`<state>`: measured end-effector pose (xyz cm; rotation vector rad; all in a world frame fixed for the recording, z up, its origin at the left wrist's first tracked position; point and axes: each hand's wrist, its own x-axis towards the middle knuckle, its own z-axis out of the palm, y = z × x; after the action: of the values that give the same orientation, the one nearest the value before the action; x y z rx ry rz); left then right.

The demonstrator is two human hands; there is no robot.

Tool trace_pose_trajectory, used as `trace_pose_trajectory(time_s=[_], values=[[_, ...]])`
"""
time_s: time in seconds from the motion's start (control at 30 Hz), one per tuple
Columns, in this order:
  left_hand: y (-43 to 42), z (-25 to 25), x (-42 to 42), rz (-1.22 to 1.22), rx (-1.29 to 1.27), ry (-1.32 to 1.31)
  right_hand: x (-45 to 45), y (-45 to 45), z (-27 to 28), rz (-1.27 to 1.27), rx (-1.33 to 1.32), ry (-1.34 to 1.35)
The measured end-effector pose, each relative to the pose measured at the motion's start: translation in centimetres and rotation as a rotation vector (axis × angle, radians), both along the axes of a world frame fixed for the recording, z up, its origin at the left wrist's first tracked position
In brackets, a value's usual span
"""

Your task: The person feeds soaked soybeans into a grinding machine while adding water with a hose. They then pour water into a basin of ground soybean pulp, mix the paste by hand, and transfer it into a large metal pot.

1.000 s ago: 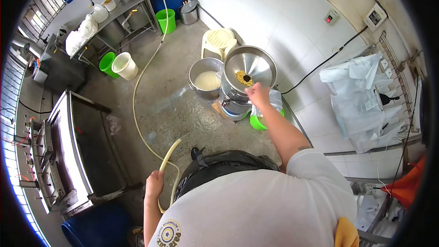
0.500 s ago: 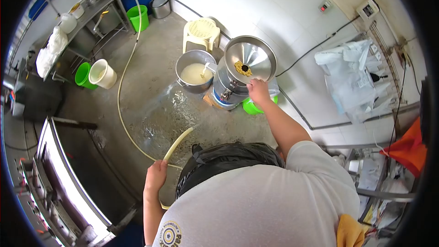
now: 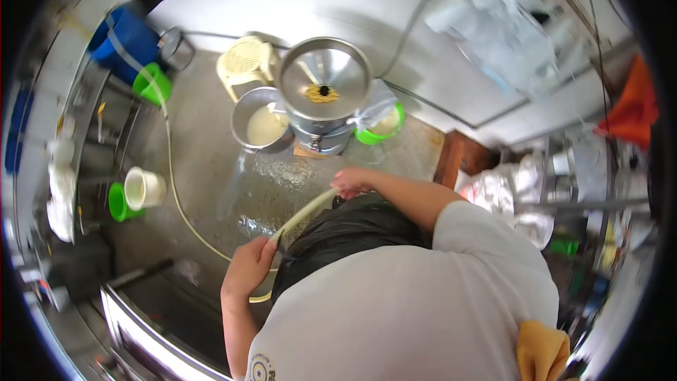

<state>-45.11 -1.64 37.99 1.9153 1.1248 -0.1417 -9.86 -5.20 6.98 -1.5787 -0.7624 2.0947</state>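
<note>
Head view: looking down over a shirt (image 3: 402, 310) and black apron (image 3: 338, 243) at a wet floor (image 3: 211, 169), blurred toward the edges.
Left hand (image 3: 248, 268): closed around the hose (image 3: 307, 213), low in front of the apron, thumb along the top.
Right hand (image 3: 352, 182): fingers closed on the upper end of the same stretch, just above the apron; exact finger placing too blurred to tell.
Hose: pale yellow, slanting upward between the two hands; more of it looped below the left hand, then curving across the floor toward the blue barrel (image 3: 144, 41).
Funnel (image 3: 347, 70): wide, metal, set on top of a round machine (image 3: 328, 142), beyond the hands and well apart from them; yellow grains (image 3: 322, 97) gathered around the dark hole.
Pot (image 3: 246, 107): just beside the machine on the left, holding whitish liquid (image 3: 265, 127).
Stool (image 3: 243, 62): cream, behind the pot, near the wall.
Green tub (image 3: 374, 138): right of the machine, clear plastic bag (image 3: 379, 102) over its near-machine side.
Buckets: white bucket (image 3: 146, 188) next to a green one (image 3: 118, 203), at far left.
Wall: plastic sheets (image 3: 518, 35) hanging at right, orange cloth (image 3: 630, 106) farther over.
</note>
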Motion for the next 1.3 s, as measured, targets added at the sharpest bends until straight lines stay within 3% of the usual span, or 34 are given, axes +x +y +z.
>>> trace_pose_trajectory(time_s=[0.17, 0.27, 0.33, 0.37, 0.43, 0.47, 0.53, 0.67, 0.77, 0.83, 1.0, 1.07, 1.13, 1.17, 1.23, 1.3], values=[[1.4, 2.0, 4.1, -0.031, 0.091, 0.116, 1.1, 0.6, 1.9, -0.104, 0.062, 0.113], [1.9, 2.3, 5.4, -0.103, 0.108, 0.187, 2.9, 0.8, 2.1, 0.011, -0.024, 0.029], [2.3, 2.2, 5.8, -0.141, 0.107, 0.148, 3.3, 0.6, -0.3, 0.109, 0.139, -0.038], [2.6, 2.0, 5.8, -0.143, 0.112, 0.150, 3.3, 0.2, 1.0, 0.106, 0.143, -0.037], [3.4, 1.3, 5.6, -0.179, 0.143, 0.111, 3.1, -0.5, 5.5, -0.123, 0.082, -0.144], [3.9, 1.6, 5.7, -0.177, 0.152, 0.107, 3.2, -0.4, 5.0, -0.122, 0.092, -0.148], [5.1, 2.1, 5.7, -0.108, 0.240, 0.062, 3.2, 0.1, 5.0, -0.313, 0.385, -0.071], [8.7, 2.4, 4.2, -0.053, 0.387, -0.019, 2.9, 0.4, 10.4, -0.551, 0.485, -0.053], [10.9, 3.6, 3.2, -0.018, 0.437, 0.021, 2.2, -0.7, 11.0, -0.537, 0.603, -0.327], [12.5, 3.0, 1.5, -0.005, 0.475, 0.008, 1.1, -2.7, 10.9, -0.446, 0.577, -0.675], [13.5, 1.9, -1.9, -0.015, 0.463, -0.011, -3.5, -11.8, 7.5, -0.538, 0.399, -0.793], [12.7, 0.4, -2.8, -0.220, 0.310, -0.061, -6.4, -15.5, 6.8, -0.590, 0.322, -0.812], [10.4, 1.0, -1.9, -0.452, 0.070, -0.017, -9.8, -18.4, 6.9, -0.843, 0.100, -0.520], [9.3, 0.5, -1.5, -0.616, -0.009, -0.025, -11.2, -19.4, 7.3, -0.864, 0.095, -0.525], [7.0, -0.7, -0.1, -0.818, -0.080, -0.034, -13.6, -21.5, 8.3, -1.094, -0.080, -0.065], [4.3, -1.6, 1.6, -1.146, -0.197, 0.023, -16.1, -24.4, 8.1, -1.116, -0.079, 0.058]])
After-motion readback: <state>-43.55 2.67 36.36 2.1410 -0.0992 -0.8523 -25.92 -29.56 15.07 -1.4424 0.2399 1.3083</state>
